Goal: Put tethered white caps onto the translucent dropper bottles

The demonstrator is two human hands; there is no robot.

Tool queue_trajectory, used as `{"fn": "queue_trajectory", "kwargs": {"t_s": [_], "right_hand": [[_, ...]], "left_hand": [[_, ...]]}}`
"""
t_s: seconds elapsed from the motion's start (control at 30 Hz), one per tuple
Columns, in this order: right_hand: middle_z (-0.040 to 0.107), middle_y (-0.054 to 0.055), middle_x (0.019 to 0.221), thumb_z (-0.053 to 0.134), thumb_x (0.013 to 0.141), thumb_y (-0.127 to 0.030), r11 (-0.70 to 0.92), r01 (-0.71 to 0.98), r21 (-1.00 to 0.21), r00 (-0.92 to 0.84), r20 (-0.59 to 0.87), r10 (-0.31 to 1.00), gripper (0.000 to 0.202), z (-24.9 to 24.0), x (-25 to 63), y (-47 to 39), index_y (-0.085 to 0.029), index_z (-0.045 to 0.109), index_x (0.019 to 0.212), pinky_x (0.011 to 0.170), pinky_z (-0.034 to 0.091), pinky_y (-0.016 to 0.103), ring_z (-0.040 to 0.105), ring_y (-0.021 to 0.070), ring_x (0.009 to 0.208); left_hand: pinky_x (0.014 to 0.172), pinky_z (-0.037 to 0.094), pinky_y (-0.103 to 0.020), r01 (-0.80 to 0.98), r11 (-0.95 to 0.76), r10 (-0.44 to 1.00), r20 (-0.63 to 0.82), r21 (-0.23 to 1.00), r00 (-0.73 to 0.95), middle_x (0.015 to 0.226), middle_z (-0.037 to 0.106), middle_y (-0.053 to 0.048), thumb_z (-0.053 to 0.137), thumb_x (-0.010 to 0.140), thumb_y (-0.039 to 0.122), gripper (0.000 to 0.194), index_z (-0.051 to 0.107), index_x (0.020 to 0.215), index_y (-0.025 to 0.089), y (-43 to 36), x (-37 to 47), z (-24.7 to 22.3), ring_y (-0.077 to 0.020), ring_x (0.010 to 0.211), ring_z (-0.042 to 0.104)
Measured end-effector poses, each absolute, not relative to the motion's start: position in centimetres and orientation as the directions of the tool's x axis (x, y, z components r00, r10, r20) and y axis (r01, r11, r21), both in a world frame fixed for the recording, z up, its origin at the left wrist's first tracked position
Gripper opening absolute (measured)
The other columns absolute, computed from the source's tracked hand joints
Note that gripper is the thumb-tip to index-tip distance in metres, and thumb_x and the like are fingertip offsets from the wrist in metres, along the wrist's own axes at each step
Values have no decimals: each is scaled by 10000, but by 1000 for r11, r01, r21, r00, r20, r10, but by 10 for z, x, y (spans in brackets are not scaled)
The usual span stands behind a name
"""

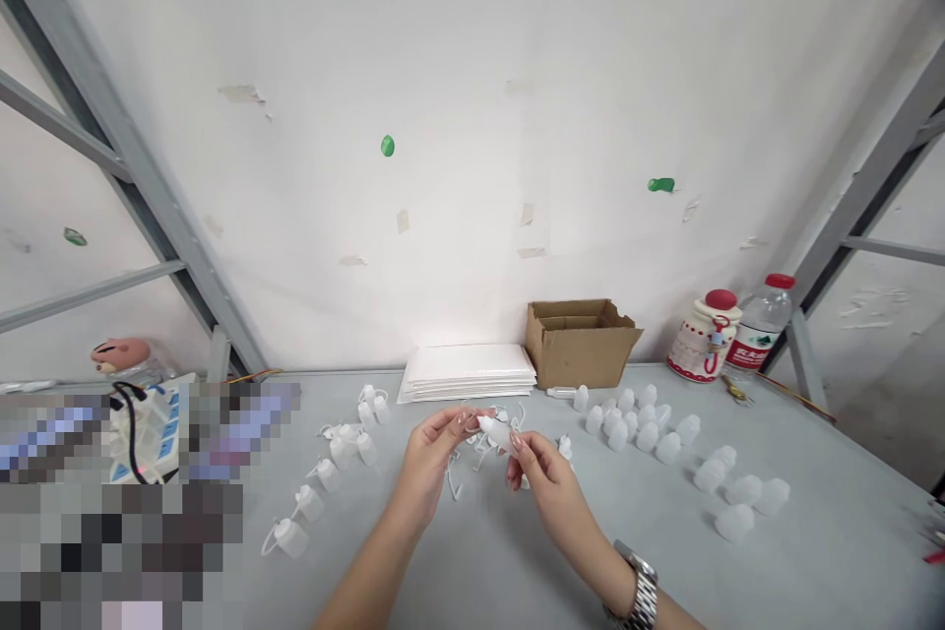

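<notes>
Both hands meet in front of me over the middle of the grey table. My right hand point(544, 471) is closed on the body of a small translucent white dropper bottle point(497, 433), tilted with its pointed nozzle toward the left. At the nozzle end, my left hand point(437, 448) pinches a white cap with a thin looped strap; the fingers partly cover it. Beneath and behind the hands lie loose white strap caps point(455, 484). To the left stand several small bottles with looped strap caps point(290, 537). Several bottles without straps point(648, 436) are spread out on the right.
A stack of white flat sheets or boxes point(468, 372) lies against the wall, beside an open cardboard box point(582, 354). At the back right stand a decorated flask point(703, 340) and a red-capped water bottle point(762, 325). A power strip point(152, 428) with cables is at left.
</notes>
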State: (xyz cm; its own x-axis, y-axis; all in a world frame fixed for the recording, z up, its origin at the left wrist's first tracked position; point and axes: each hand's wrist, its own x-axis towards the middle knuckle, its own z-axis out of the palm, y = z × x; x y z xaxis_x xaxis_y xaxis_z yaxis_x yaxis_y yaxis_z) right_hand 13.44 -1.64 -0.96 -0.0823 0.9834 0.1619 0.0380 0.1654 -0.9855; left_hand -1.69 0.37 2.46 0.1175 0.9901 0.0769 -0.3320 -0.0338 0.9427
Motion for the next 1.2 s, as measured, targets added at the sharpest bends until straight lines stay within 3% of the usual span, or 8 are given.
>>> {"fn": "queue_trajectory", "kwargs": {"t_s": [0.2,0.37,0.5,0.6,0.7,0.8,0.87,1.2], "right_hand": [[531,-13,605,390,847,-532,150,90,-985,-89,142,986,369,-11,132,-17,-204,497,717,600,430,285,524,162,582],[580,-2,673,501,824,-394,193,235,-953,-196,148,969,223,-9,128,-24,-193,513,728,663,428,294,552,174,664],[598,0,698,461,848,-330,190,343,-920,-228,115,967,176,-14,126,-22,-186,535,918,664,425,308,559,183,670],[605,60,870,455,853,-345,274,433,-858,-120,246,962,209,-12,127,0,-176,554,927,763,414,333,554,211,836],[575,93,925,516,819,-338,341,646,-683,-87,378,922,205,-1,119,34,-162,585,898,771,402,337,524,229,885],[606,58,791,527,816,-295,385,719,-578,-232,323,918,150,9,92,63,-160,591,833,683,397,292,542,189,735],[622,22,687,553,800,-294,421,726,-544,-317,278,907,137,9,67,72,-175,594,745,666,384,288,541,165,631],[699,87,815,553,816,-302,531,772,-349,-500,182,847,176,-5,-2,78,-144,629,798,789,341,339,616,226,818]], "left_hand": [[853,420,-348,-253,-47,999,52,966,13,861,730,-86,647,712,379,240,691,760,148,6,-17,14,-237,892,631],[828,439,-350,-186,-36,999,42,982,26,841,732,-77,643,705,386,234,692,755,163,4,-13,14,-239,865,641],[858,432,-383,77,-140,990,137,987,42,913,714,-87,576,754,384,238,694,814,186,8,-16,9,-253,922,620],[875,414,-419,439,-249,917,356,863,-179,988,647,-103,505,804,355,289,642,1004,197,13,-25,1,-252,953,579],[801,450,-391,643,-368,688,662,672,-299,962,560,-107,472,825,254,337,527,1150,180,11,-29,-6,-219,876,560],[732,472,-328,699,-632,424,904,336,-51,902,549,-89,483,793,110,396,481,1176,208,0,-24,-13,-190,819,560],[685,482,-298,630,-766,309,933,129,184,846,560,-70,488,766,76,469,448,1213,214,-8,-19,-16,-171,756,567],[689,490,-305,621,-772,352,904,135,241,879,594,-90,451,760,70,477,429,1220,198,-17,-11,-16,-176,760,583]]}}
